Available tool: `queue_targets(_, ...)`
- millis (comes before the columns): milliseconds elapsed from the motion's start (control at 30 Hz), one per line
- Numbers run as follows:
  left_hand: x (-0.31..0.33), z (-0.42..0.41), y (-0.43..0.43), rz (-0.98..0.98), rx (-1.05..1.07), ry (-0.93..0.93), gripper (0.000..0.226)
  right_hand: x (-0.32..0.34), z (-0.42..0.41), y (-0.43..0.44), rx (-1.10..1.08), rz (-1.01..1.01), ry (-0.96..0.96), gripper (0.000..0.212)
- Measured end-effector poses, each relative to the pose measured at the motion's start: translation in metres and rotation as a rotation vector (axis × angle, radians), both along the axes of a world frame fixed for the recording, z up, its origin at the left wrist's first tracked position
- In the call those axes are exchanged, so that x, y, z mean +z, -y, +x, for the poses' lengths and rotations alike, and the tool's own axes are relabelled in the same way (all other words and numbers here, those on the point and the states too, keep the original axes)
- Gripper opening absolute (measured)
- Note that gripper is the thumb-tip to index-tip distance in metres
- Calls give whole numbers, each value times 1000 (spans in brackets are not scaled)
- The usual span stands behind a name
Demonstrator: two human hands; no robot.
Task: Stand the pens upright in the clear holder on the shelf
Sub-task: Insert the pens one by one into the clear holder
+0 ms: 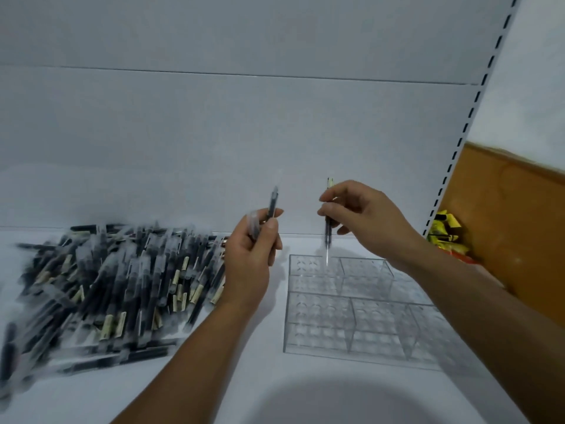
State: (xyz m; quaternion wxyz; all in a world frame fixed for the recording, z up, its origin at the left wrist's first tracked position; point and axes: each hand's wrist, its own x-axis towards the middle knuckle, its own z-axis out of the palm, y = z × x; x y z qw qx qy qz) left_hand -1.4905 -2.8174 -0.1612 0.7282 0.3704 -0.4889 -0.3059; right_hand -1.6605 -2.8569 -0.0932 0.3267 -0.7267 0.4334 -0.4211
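A big heap of black pens (101, 289) lies on the white shelf at the left. The clear holder (351, 304), split into several compartments with dimpled floors, stands at the right and holds no pens. My left hand (250, 261) grips a couple of pens (271, 206) upright, left of the holder. My right hand (360, 218) pinches one pen (327, 237) vertically, tip down, just above the holder's back-left compartment.
The white shelf (232, 347) runs under a white back panel. A slotted upright (458, 148) rises at the right. Beyond it stand a brown cardboard box (513, 228) and yellow packets (443, 231). A round shadow covers the shelf's front edge.
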Motion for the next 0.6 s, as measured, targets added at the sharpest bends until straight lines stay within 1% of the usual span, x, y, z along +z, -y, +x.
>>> queue_targets(33, 0, 0, 0, 1, -4, -5, 16, 0, -2, 0, 11, 28, 24, 17)
queue_targets(67, 1, 0, 0, 5, -7, -21, 15, 0, -3, -1, 29, 69, 48, 24)
queue_targets(133, 7, 0, 1, 26, -21, -77, 15, -1, -6, -4, 66, 106, 42, 34)
queue_targets(167, 13, 0, 2, 34, -34, -97, 15, -1, -6, -5, 72, 109, 24, 34)
queue_targets(200, 19, 1, 4, 39, -52, -103, 16, -1, -5, -7, 63, 115, 4, 28)
queue_targets(267, 24, 5, 5, 29, -86, -66, 16, -1, -1, -11, 21, 117, -50, 10)
queue_targets(367, 17, 9, 0, -9, -106, -46, 16, -4, 7, -11, -8, 117, -69, 19)
queue_targets(500, 10, 12, -5, -21, -95, -79, 16, -14, 16, -11, -8, 129, -211, 22)
queue_targets(600, 12, 16, -3, -12, -85, -120, 16, -20, 19, -12, -11, 129, -236, 22)
